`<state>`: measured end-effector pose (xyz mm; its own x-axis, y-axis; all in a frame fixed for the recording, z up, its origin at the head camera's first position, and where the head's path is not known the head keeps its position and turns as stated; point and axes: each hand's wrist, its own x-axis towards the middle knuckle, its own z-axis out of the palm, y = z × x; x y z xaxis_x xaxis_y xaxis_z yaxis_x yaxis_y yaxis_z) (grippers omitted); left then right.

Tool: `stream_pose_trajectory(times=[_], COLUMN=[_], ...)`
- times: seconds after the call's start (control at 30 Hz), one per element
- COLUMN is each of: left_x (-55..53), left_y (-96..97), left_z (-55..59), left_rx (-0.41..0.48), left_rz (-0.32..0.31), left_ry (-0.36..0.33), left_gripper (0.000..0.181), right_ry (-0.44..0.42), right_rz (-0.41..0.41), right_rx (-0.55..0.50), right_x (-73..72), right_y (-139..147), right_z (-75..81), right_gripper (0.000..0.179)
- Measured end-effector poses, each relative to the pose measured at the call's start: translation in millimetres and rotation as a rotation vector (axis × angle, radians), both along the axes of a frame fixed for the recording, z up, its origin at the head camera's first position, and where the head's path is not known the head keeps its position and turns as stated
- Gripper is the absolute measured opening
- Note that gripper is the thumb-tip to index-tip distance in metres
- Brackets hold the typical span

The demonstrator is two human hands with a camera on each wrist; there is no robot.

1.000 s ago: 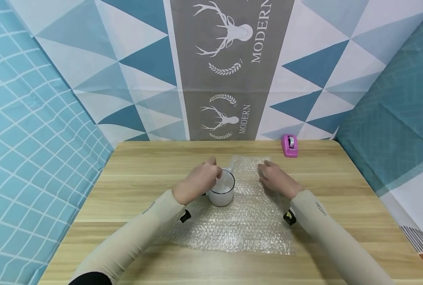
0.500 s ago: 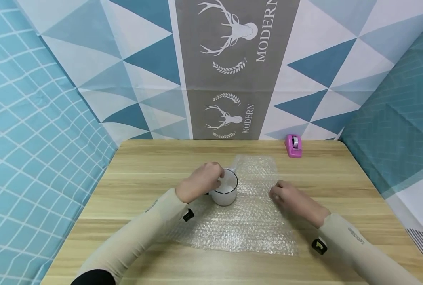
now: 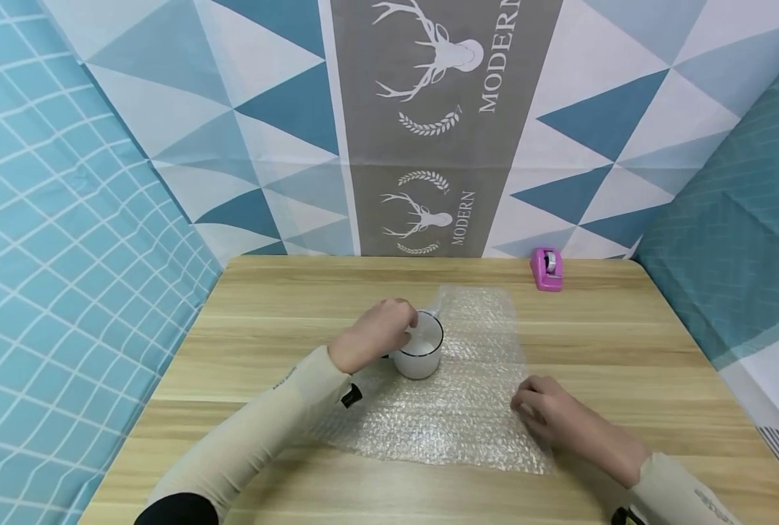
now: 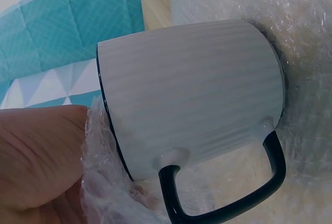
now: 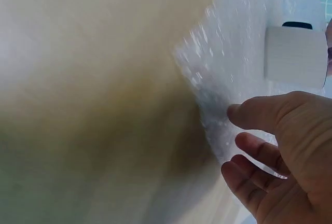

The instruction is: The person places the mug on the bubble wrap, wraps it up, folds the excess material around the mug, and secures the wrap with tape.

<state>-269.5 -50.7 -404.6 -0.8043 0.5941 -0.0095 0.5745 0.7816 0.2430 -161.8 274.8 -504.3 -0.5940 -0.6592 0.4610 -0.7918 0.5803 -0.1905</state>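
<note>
A white mug [image 3: 419, 367] with a dark rim and dark handle [image 4: 228, 214] stands upright on a sheet of bubble wrap [image 3: 451, 430]. At the mug's rim my left hand [image 3: 378, 332] pinches a part of the wrap that is pulled up to the mouth; its fingertips are partly hidden at the opening. In the left wrist view, crumpled wrap [image 4: 104, 167] lies between this hand and the rim. My right hand [image 3: 563, 419] is at the sheet's right edge, thumb and fingers parted and loosely bent, with nothing between them in the right wrist view.
A pink tape dispenser [image 3: 547, 271] stands at the back right of the wooden table [image 3: 284, 292]. Patterned cloth [image 3: 284, 124] hangs behind the table and along its sides. The wrap extends behind the mug and forward toward me.
My right hand has moved from the far right part of the wrap down its right edge toward me. The left hand stays at the mug's rim. The head view has shifted slightly.
</note>
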Motion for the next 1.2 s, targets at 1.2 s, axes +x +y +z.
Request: stream_pose_trajectory(times=[1.2], left_x=[9.3], left_y=[7.3], left_z=[-5.0], left_rx=[-0.072], left_rz=[-0.322], left_ry=[0.262], left_gripper=[0.034], right_ry=[-0.092], right_rz=[-0.028], right_rx=[0.138], right_x=[36.2], right_y=[11.2], right_z=[13.9], right_gripper=[0.038])
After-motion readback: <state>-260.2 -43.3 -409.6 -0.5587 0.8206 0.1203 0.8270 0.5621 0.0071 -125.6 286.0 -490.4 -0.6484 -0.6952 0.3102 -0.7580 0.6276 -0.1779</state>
